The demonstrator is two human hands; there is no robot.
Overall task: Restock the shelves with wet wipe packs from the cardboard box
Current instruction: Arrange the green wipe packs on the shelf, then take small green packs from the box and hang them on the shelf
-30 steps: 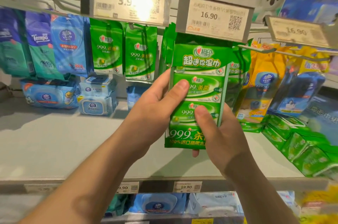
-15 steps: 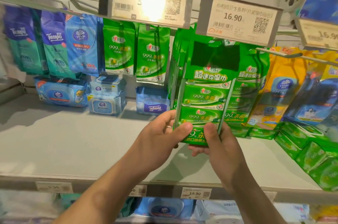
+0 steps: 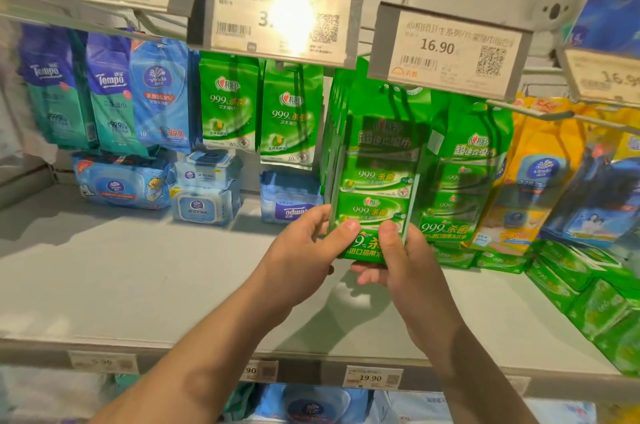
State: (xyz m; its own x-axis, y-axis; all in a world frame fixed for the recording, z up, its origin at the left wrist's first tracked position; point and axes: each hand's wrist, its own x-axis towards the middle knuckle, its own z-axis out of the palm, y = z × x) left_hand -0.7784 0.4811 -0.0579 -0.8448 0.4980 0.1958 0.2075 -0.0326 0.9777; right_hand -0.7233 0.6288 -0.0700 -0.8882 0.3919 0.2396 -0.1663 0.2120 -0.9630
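Under the 16.90 price tag [image 3: 448, 51], one green wipe pack [image 3: 375, 181] hangs upright between two hands: the left hand [image 3: 301, 261] and right hand [image 3: 403, 261] each pinch its bottom edge, thumbs in front, fingers curled behind, above the shelf [image 3: 138, 285].

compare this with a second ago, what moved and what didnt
The green wipe pack went up and back under the 16.90 price tag, in among the hanging green packs. Both hands slid down to its bottom edge. The left hand and right hand still pinch it; the shelf stock looks unchanged.
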